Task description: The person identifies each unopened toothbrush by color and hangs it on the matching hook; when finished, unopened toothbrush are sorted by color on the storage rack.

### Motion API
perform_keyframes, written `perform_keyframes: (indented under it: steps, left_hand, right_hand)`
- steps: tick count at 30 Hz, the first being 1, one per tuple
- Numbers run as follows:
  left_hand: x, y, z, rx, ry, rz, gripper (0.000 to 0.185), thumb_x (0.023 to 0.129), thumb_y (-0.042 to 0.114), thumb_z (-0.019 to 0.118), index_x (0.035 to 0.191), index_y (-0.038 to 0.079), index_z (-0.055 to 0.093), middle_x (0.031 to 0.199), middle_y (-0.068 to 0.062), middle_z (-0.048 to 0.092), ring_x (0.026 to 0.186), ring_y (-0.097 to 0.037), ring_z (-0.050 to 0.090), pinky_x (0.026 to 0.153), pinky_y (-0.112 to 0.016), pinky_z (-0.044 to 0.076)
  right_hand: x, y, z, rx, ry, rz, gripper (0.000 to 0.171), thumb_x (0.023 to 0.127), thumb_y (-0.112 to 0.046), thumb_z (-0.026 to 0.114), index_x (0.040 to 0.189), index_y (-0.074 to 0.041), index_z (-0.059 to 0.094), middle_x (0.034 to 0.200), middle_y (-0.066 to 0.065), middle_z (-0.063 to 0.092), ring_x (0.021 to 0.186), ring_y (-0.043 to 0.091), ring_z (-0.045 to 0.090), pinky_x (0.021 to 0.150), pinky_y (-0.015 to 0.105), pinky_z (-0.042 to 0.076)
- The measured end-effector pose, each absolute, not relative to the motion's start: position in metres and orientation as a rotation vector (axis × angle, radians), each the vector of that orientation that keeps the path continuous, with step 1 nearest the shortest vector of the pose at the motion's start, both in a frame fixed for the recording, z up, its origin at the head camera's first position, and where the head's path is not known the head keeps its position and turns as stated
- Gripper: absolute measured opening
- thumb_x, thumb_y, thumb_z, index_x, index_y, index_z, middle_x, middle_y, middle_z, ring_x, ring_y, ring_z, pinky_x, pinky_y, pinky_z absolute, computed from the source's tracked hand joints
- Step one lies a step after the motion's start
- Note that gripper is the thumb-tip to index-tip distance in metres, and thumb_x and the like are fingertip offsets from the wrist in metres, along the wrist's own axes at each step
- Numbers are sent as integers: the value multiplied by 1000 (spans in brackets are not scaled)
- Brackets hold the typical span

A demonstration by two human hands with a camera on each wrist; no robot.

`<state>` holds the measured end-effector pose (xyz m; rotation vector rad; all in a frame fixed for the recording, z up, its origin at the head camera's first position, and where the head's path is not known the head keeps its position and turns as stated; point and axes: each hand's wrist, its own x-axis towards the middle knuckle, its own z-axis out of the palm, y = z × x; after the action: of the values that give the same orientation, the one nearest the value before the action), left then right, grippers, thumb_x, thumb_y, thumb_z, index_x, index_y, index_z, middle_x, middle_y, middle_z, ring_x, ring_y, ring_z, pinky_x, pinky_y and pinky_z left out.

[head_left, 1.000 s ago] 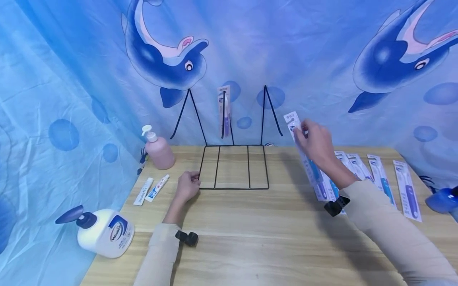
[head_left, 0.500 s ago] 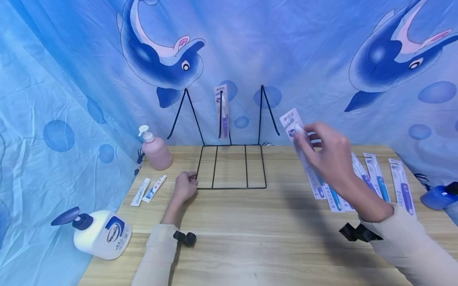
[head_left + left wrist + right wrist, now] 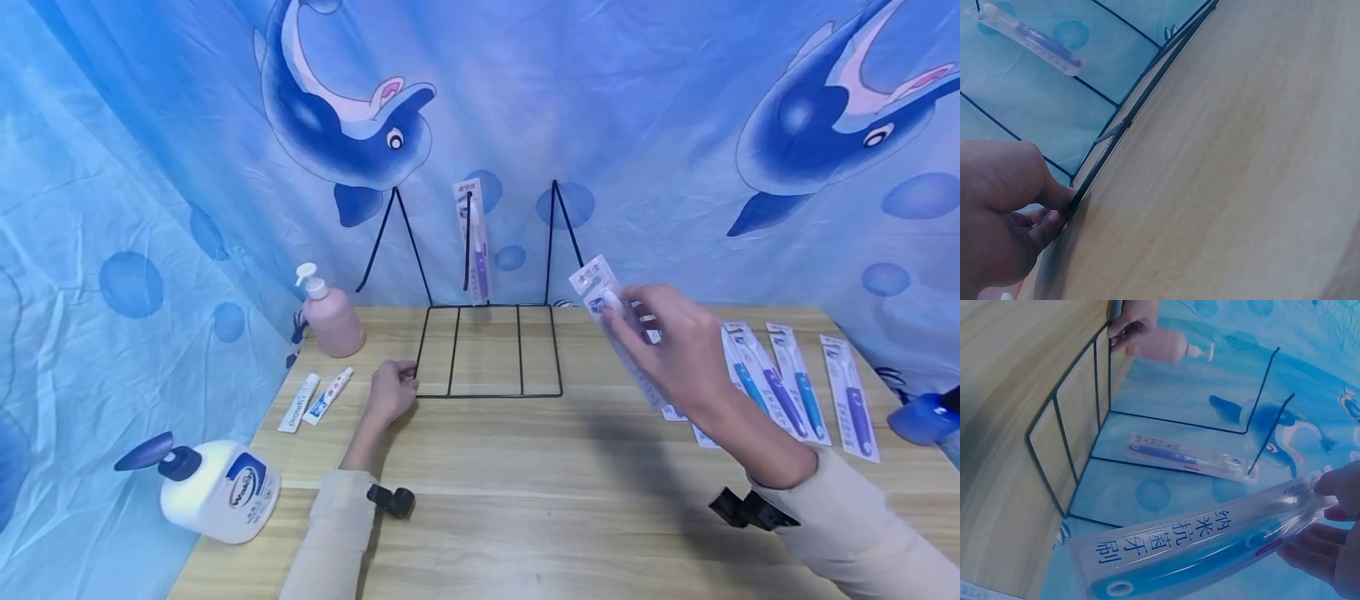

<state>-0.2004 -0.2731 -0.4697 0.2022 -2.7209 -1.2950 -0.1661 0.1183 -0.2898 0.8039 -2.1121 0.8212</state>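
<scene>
The right hand [image 3: 678,354] pinches a packaged toothbrush [image 3: 1210,553] by its top end and holds it in the air just right of the wire rack [image 3: 487,350], so the long, slack pack could swing and knock the rack's prong [image 3: 566,225] or slip from so small a hold. The left hand [image 3: 390,392] grips the rack's front-left corner, which probably steadies it. The pack is a clear sleeve with white printed card over a blue-handled brush.
</scene>
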Motion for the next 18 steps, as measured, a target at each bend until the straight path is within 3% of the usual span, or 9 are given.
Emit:
perform_keyframes:
  steps: [12,18]
  left_hand:
    - [-201,-276,-473,203,-2713,-1317,41,83,-9,61,124,-12,61,103,-20,64,94,-31,61,87,-41,55]
    - [-203,-274,-473,221,-2702,-1326,42,82,-9,61,124,-11,62,101,-19,65,92,-30,61,86,-40,55]
  right_hand:
    - [-223,90,-317,711,-2156,890,17,91,-9,69,92,3,58,84,16,61,74,29,63,59,40,58]
    - [-267,70,-323,727,-2095,916,21,95,-13,63,87,-1,47,74,10,43,63,21,39,52,32,34]
